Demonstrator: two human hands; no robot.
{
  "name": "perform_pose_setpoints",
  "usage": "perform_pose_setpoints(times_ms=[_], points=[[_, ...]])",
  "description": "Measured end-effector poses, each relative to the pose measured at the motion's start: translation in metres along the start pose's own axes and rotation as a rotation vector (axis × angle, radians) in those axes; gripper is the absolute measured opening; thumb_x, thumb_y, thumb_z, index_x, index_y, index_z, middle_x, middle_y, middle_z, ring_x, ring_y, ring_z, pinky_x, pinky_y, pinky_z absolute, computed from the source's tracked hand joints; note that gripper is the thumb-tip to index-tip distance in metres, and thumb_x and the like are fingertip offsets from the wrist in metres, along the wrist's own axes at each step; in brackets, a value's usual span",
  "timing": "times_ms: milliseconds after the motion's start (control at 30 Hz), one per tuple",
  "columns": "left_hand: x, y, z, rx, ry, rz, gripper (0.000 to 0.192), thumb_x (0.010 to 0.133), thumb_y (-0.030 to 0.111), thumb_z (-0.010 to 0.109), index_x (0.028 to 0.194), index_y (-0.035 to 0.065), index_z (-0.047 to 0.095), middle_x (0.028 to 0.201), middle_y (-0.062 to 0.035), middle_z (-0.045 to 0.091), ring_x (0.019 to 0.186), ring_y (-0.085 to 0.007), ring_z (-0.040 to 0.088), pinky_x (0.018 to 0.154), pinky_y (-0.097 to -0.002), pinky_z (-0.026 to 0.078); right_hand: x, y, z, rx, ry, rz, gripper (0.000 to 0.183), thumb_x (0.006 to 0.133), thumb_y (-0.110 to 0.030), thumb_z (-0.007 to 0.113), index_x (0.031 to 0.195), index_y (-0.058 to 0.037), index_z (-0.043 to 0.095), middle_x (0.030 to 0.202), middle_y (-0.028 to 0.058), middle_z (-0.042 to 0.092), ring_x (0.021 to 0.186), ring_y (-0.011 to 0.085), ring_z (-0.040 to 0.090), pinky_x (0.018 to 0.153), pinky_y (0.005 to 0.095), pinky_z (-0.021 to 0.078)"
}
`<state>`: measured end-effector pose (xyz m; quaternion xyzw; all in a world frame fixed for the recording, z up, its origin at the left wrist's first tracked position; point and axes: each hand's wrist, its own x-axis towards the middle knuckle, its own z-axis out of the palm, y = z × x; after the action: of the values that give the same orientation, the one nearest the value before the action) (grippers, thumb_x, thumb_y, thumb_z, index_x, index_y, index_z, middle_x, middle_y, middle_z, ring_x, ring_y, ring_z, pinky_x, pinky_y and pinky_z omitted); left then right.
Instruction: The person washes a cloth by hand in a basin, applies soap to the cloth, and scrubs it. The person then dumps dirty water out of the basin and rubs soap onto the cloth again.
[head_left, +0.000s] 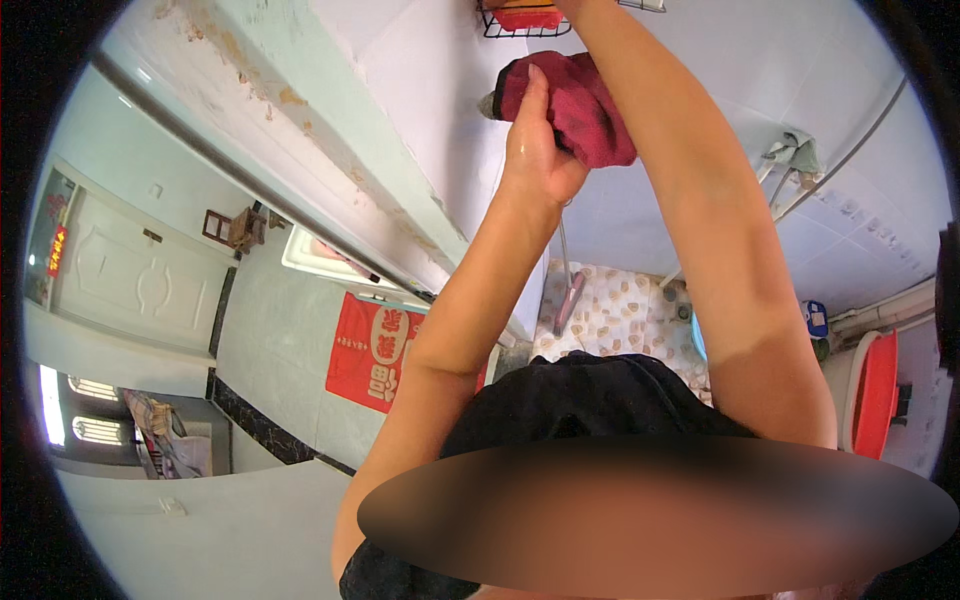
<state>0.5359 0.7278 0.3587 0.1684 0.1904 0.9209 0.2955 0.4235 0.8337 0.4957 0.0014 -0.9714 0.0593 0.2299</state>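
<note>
My left hand (538, 146) is closed around a bunched dark red cloth item (592, 112), with the thumb lying along its near side. The cloth has a black edge and a grey end (487, 106) that sticks out to the left. Water glistens on the left wrist. My right forearm runs up past the cloth's right side to the top edge, where the hand itself is out of view. Close to that spot, a black wire basket (527, 31) on the wall holds a red and orange item (525, 16).
Below stands a long-handled broom (570, 304) on the pebble-patterned floor (619, 300). A red basin (876, 394) is at the right, and a grey cloth (799, 154) hangs near the right wall. Leftward, past a door frame, lie a red mat (360, 360) and a white door (139, 270).
</note>
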Motion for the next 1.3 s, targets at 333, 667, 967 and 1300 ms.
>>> perform_pose_setpoints(times_ms=[333,667,967,1300], points=[[0.004,0.002,-0.006,0.027,0.054,0.002,0.047,0.094,0.047,0.043,0.122,0.0102,0.049,0.123,-0.0108,0.055,0.116,-0.0297,0.051,0.103,-0.0529,0.035,-0.002,-0.011,0.018,-0.048,0.154,0.077,0.028,0.074,-0.025,0.062,0.089,-0.0032,0.071,0.093,0.0179,0.068,0.088,0.0277,0.067,0.072,0.0392,0.0537],[0.004,0.000,-0.020,-0.053,0.062,-0.030,0.047,0.095,0.046,0.041,0.123,0.0094,0.049,0.124,-0.0104,0.055,0.116,-0.0300,0.051,0.103,-0.0514,0.036,-0.025,-0.037,-0.002,-0.031,0.175,0.223,0.021,0.080,-0.016,0.059,0.095,-0.0052,0.071,0.103,0.0185,0.066,0.101,0.0331,0.062,0.076,0.0458,0.0522],[0.005,0.000,-0.007,-0.013,-0.009,-0.038,0.047,0.096,0.046,0.039,0.124,0.0095,0.049,0.125,-0.0110,0.054,0.117,-0.0300,0.050,0.103,-0.0523,0.035,-0.012,-0.027,0.005,-0.307,0.235,0.114,0.028,0.083,-0.021,0.056,0.098,-0.0017,0.068,0.107,0.0178,0.064,0.105,0.0329,0.059,0.080,0.0417,0.0509],[0.011,0.005,0.014,0.018,-0.070,0.057,0.043,0.096,0.042,0.041,0.122,0.0079,0.049,0.123,-0.0106,0.055,0.114,-0.0284,0.052,0.100,-0.0465,0.040,-0.019,0.006,-0.011,-0.064,0.410,-0.087,0.037,0.087,-0.029,0.051,0.106,0.0015,0.058,0.097,0.0230,0.062,0.089,0.0388,0.062,0.080,0.0451,0.0496]])
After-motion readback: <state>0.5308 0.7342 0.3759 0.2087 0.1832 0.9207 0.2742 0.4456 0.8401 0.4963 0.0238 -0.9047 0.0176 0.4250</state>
